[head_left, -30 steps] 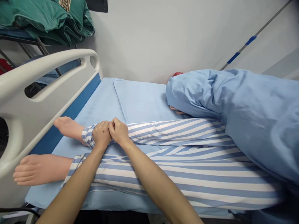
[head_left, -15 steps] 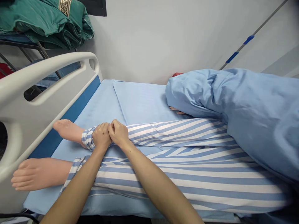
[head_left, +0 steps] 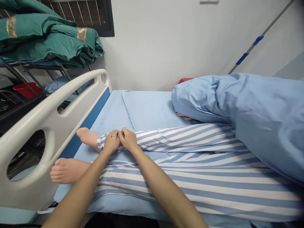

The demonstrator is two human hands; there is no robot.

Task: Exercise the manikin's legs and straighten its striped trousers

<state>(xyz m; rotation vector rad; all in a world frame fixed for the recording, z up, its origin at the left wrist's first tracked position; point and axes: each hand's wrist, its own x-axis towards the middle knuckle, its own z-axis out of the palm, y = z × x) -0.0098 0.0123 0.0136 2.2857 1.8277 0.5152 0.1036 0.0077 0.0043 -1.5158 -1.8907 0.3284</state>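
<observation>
A white hospital bed rail (head_left: 54,117) with a blue panel runs along the bed's left side, above a pale blue sheet (head_left: 149,109). A blue duvet (head_left: 256,107) lies bunched at right. Beyond the rail, green blankets (head_left: 52,44) sit folded on a metal rack (head_left: 35,67), above a red basin (head_left: 26,90). A barred window (head_left: 80,15) and a blue-banded grey pole (head_left: 250,48) mark the white wall (head_left: 154,47).

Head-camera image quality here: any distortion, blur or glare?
Head view: lighting soft and even, no harsh glare; wide-angle distortion bows the white bed rail; left hand and right hand look fairly sharp; striped trousers soften toward the lower right edge.
</observation>
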